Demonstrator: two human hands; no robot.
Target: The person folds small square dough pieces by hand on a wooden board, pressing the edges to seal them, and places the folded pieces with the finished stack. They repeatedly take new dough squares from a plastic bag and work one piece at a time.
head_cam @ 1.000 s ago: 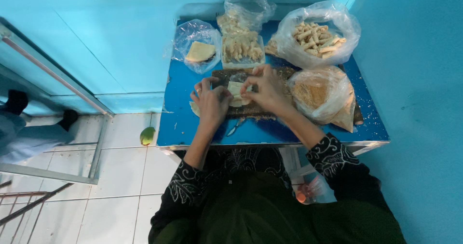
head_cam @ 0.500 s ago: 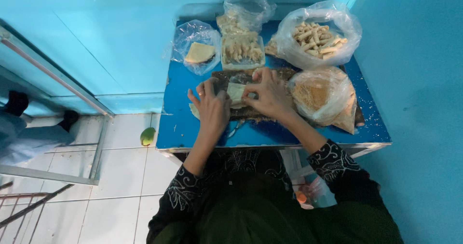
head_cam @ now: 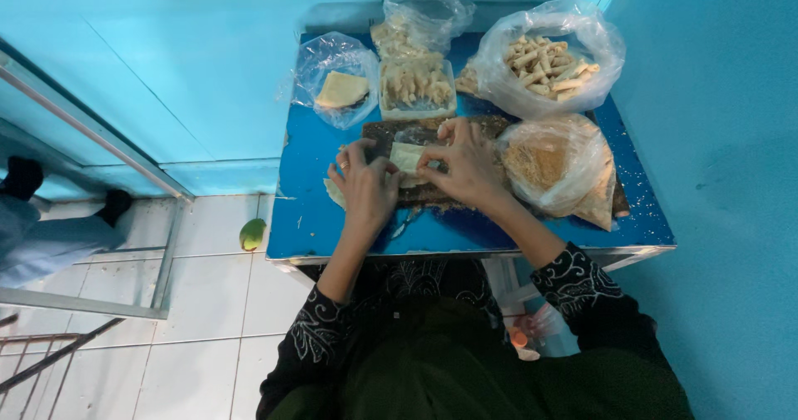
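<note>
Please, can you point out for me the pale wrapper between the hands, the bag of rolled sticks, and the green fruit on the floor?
pale wrapper (head_cam: 406, 156), head view, on its flat middle between the two hands.
bag of rolled sticks (head_cam: 544, 64), head view, on the sticks seen through the plastic.
green fruit (head_cam: 252, 234), head view, on its middle.

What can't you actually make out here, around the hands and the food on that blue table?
- Head view: the pale wrapper is mostly covered by the left hand and right hand; any filling is hidden.
- The dark board under them is largely covered.
- The crumbs in the clear bag are blurred by plastic glare.
- A small object by the left wrist on the blue table is too small to identify.
</note>
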